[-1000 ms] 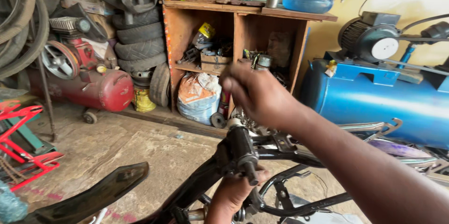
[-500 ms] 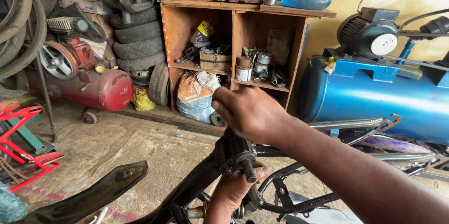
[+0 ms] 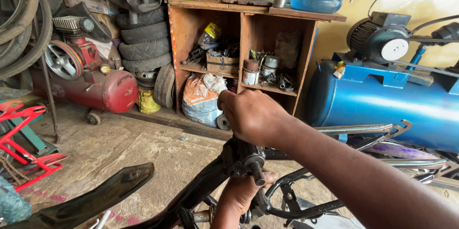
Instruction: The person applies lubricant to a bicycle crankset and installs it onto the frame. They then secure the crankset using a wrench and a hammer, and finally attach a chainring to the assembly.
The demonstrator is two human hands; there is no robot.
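A black motorcycle frame [image 3: 201,186] runs from the lower left up to its steering head [image 3: 246,157] in the lower middle. My right hand [image 3: 253,116] is a closed fist just above that steering head, knuckles up; I see nothing inside it. From below, my left hand [image 3: 239,193] grips the frame under the steering head, next to a short black bolt [image 3: 257,174] that sticks out. A black seat-shaped part [image 3: 91,198] lies at the lower left.
A wooden shelf [image 3: 241,42] with cans, tools and a sack stands behind. A red compressor [image 3: 91,88] and stacked tyres [image 3: 143,42] are at the left, a blue compressor tank [image 3: 382,104] at the right. A red stand [image 3: 24,152] sits far left, and chrome bars [image 3: 363,128] lie to the right.
My right fist has come down from shelf height to just above the steering head. My left hand has stayed under the frame.
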